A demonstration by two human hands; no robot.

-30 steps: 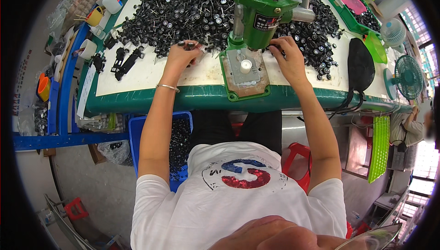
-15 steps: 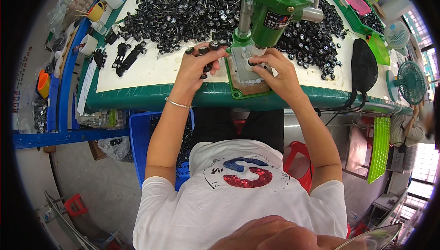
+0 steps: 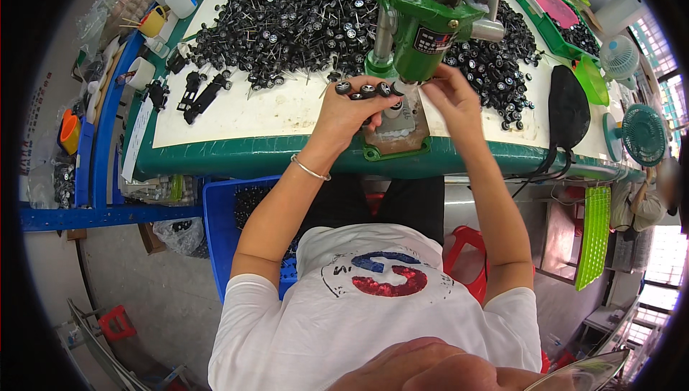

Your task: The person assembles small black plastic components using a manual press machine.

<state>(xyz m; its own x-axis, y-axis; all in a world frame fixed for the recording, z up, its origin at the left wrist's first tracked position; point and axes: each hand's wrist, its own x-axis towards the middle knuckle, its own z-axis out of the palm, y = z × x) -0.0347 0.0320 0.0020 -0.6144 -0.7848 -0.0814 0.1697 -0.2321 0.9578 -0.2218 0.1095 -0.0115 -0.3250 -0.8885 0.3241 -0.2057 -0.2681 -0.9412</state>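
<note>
Several small black toy wheels with silvery hubs sit in my left hand, whose fingers are closed round them. This hand is over the left side of the metal base plate of a green bench press. A small pale round holder stands on the plate beside my left fingertips. My right hand is bent at the right of the press head, its fingertips pinched together close under the head. Whatever is between those fingertips, if anything, is too small and partly hidden.
A big heap of black wheels on thin axles covers the back of the table. More wheels lie to the right of the press. Black chassis pieces lie at left. A black pouch-like thing and a green fan are at right.
My left hand has moved right with the wheels, from beside the press to over its base. My right hand has drawn back from the holder, up and to the right.
</note>
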